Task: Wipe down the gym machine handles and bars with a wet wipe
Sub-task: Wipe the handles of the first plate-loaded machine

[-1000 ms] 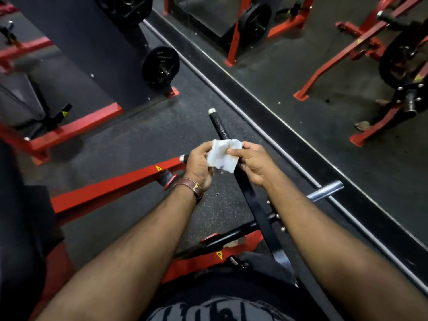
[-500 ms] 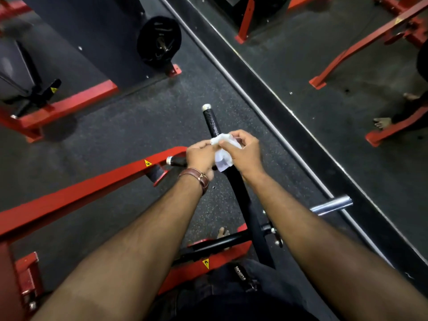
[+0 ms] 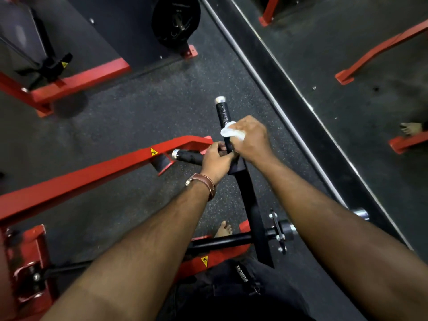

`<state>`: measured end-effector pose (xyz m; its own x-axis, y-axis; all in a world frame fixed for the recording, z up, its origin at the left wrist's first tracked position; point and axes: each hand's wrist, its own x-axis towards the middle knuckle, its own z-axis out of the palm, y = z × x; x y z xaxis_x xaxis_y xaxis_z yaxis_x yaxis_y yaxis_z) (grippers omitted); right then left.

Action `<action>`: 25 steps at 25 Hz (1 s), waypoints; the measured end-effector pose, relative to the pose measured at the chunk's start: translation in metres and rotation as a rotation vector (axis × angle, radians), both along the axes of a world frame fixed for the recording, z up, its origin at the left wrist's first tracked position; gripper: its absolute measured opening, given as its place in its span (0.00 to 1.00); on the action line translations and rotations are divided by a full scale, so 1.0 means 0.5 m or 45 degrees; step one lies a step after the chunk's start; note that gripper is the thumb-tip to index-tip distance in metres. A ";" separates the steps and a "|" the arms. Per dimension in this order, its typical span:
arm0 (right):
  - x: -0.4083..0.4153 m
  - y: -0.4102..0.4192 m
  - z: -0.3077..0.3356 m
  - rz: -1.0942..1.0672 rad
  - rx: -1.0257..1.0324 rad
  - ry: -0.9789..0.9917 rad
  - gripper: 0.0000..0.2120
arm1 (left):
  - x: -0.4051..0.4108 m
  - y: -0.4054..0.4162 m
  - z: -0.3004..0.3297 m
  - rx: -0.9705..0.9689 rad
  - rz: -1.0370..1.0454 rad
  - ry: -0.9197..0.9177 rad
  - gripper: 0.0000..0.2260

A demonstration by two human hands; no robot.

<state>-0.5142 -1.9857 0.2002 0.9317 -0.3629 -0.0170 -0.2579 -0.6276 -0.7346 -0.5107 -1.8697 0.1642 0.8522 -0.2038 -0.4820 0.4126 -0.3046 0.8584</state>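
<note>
White wipe (image 3: 232,132) sits bunched in my right hand (image 3: 251,137), wrapped around the upright handle (image 3: 222,112). My left hand (image 3: 214,158) grips the side handle (image 3: 188,156) at the junction. I'd squeeze firmly and twist toward the capped tip.

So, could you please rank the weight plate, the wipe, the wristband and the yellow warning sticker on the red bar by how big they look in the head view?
1. Weight plate
2. Wristband
3. Wipe, though the right hand covers much of it, so 2 and 3 are unsure
4. Sticker

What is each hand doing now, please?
Left hand: gripping the side handle.
Right hand: closed around the wipe, on the upright handle.
</note>
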 end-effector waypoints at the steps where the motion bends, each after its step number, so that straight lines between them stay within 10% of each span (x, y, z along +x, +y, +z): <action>1: -0.007 0.004 -0.016 0.051 0.013 0.044 0.06 | -0.004 0.005 -0.006 0.030 -0.061 -0.097 0.14; 11: 0.019 -0.019 -0.042 -0.176 0.233 0.127 0.09 | -0.002 0.035 -0.026 -0.057 -0.168 -0.125 0.19; 16: 0.036 -0.068 -0.025 0.039 0.157 0.571 0.09 | 0.004 0.039 -0.044 -0.068 -0.139 -0.103 0.23; 20: 0.056 -0.039 -0.024 -0.096 0.125 0.223 0.09 | 0.007 0.038 -0.045 -0.091 -0.150 -0.105 0.22; 25: 0.070 -0.055 0.003 0.302 -0.162 0.487 0.06 | 0.010 0.041 -0.051 -0.105 -0.103 -0.090 0.22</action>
<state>-0.4793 -2.0130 0.2019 0.9246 -0.1621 -0.3447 -0.3338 -0.7808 -0.5282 -0.5058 -1.8492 0.1387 0.8625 -0.3098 -0.4001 0.3272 -0.2618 0.9080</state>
